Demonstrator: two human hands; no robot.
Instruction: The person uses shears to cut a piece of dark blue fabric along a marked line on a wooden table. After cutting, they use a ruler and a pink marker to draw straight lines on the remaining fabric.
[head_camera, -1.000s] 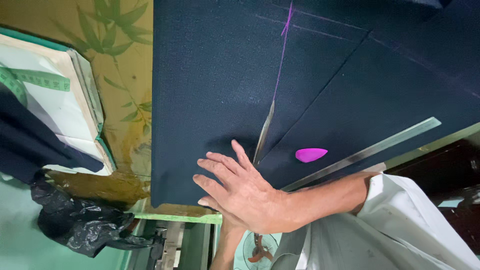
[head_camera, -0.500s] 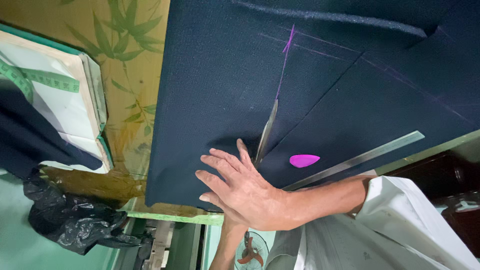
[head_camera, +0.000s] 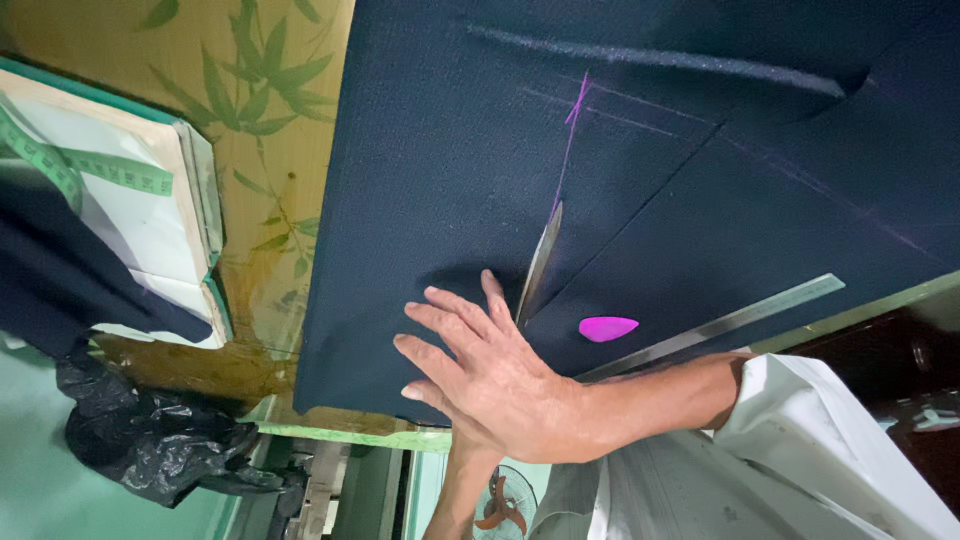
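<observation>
Cloth: dark blue cloth (head_camera: 440, 180) spread flat over most of the table, near edge by the person. It has a slit in it w/ a blade inside.
Scissors: only one pale blade (head_camera: 540, 262) shows; handles hidden under the L hand.
Blade axis: long axis runs from near edge up and a bit right, tip away from the person, in line w/ purple chalk line (head_camera: 572, 140) that carries on past the tip.
L hand: left hand (head_camera: 500, 385) lies palm down on the cloth, fingers (head_camera: 440, 350) spread wide and flat, gripping nothing.
Blade vs fingers: blade is just beside the outermost finger, on its right in the picture. Touching or not, can't tell.
R hand: hidden. Only a bare forearm (head_camera: 458, 490) comes up from below, passing under the L hand. Its grip can't be told.
Nearer hand: of what shows, L hand is right next to the blade.
Chalk piece: pink tailor's chalk (head_camera: 607, 328) on the cloth, near the hand, right of the blade.
Ruler: metal ruler (head_camera: 740, 320) along the cloth's near edge, just past the chalk piece.
Table: leaf-pattern top (head_camera: 270, 120) bare on the left.
Further out: green tape measure (head_camera: 100, 170) on a white pad, black plastic bag (head_camera: 150, 440) off the table corner.
</observation>
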